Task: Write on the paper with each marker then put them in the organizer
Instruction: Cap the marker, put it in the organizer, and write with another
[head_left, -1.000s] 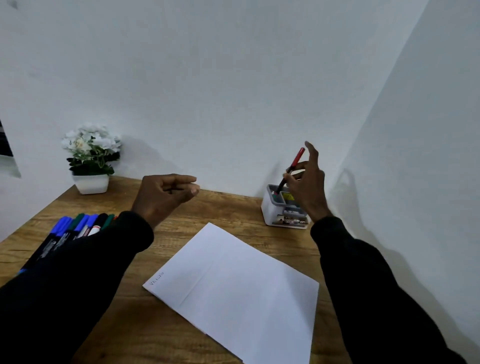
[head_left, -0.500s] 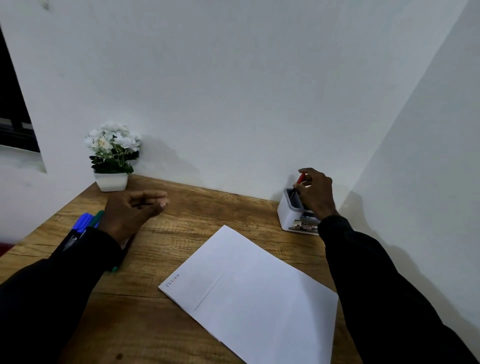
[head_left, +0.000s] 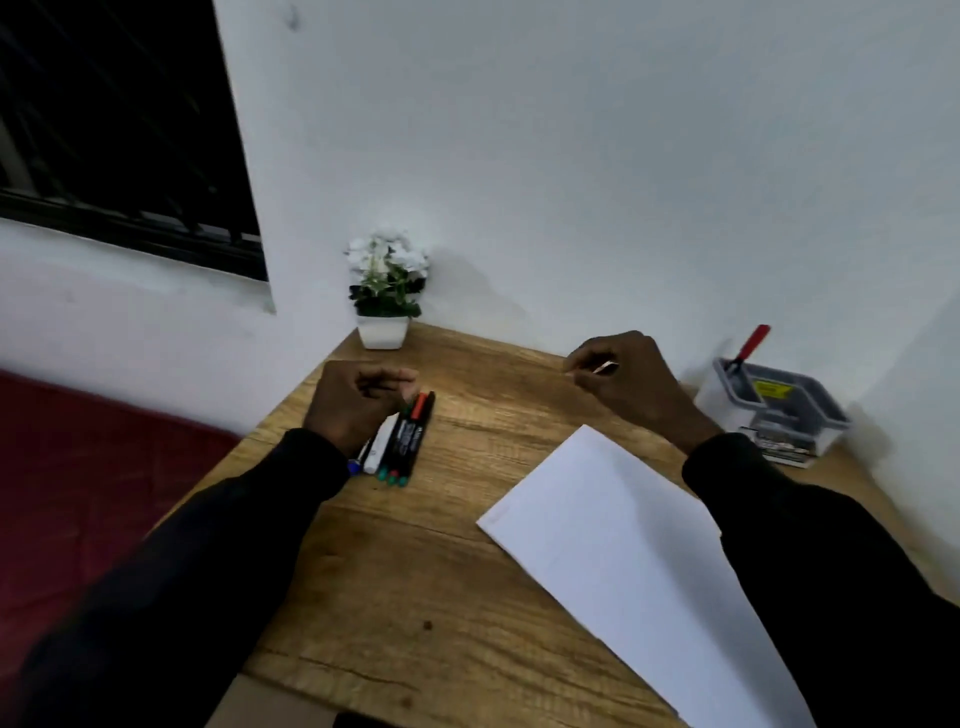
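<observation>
Your right hand (head_left: 623, 387) has left the organizer (head_left: 789, 415), relaxed and empty; the red marker (head_left: 751, 345) stands inside it. Your left hand (head_left: 358, 402) is fisted, empty.

Both arms are stretched forward in dark sleeves, set well apart, elbows low. The left hand (head_left: 358, 402) is balled up, knuckles on top, thumb pressed against the curled fingertips, with nothing gripped that I can see. The right hand (head_left: 631, 387) hovers palm down, fingers loosely curled under, holding nothing.
</observation>
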